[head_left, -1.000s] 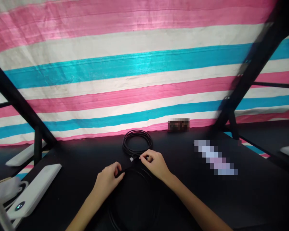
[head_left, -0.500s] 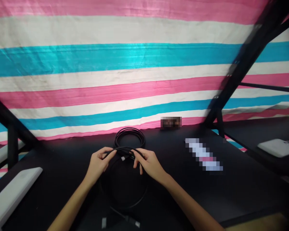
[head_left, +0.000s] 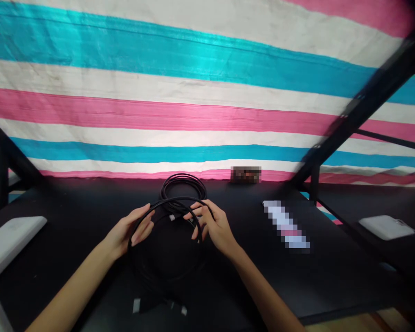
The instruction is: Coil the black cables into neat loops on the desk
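A black cable (head_left: 169, 199) is bent into a large loop between my two hands, above the black tabletop. My left hand (head_left: 131, 230) is closed lightly around the loop's left side, thumb and fingers either side of it. On the right, my right hand (head_left: 215, 227) grips the loop with curled fingers, and a strand passes through them. Pale-tipped plugs (head_left: 136, 305) show dimly at the loop's lower end. Just behind my hands lies a second coil of black cable (head_left: 184, 176), near a small light plug (head_left: 173, 217).
A white flat device (head_left: 12, 244) lies at the left, and another white device (head_left: 387, 227) with a thin wire at the far right. Blurred-out items lie on the tabletop (head_left: 280, 286) at back and right. Black frame bars (head_left: 349, 120) slant up before a striped sheet (head_left: 193, 110).
My hands have moved apart, the left one going left and down, and the cable between them has opened into a wider loop. The camera view has tilted.
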Demonstrator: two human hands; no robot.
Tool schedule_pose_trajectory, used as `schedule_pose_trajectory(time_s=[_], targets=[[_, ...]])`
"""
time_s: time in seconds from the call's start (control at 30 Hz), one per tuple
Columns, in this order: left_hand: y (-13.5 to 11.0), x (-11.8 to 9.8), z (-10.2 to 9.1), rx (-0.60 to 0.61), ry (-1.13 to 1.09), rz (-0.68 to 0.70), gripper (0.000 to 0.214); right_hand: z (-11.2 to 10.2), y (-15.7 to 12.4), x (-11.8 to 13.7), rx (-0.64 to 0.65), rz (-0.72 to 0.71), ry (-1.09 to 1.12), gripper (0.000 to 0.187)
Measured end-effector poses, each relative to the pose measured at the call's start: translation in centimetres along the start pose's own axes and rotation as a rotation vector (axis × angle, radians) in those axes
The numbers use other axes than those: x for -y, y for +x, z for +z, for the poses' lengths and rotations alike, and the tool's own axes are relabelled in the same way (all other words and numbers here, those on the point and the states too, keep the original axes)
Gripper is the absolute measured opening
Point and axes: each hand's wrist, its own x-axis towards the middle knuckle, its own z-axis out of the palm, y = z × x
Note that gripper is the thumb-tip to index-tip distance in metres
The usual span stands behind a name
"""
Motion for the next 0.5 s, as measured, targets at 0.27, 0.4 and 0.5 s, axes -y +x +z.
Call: schedule_pose_trajectory(time_s=[0.27,0.4,0.5], targets=[[-1.4,-1.6,-0.9,-0.127,-0.209,0.063,0.047,-0.5,0.2,0.0,-0.071,-0.083,0.122,0.036],[-1.7,-2.5,-1.8,-0.104,-0.233,0.204,0.067,-0.9,0.5,0.5,-0.157,-0.123,0.221,0.037],[-1.5,-2.5,-4.2,-0.237,-0.211,0.424,0.072,-1.4,0.8,0.7,-0.270,-0.156,0.299,0.036]])
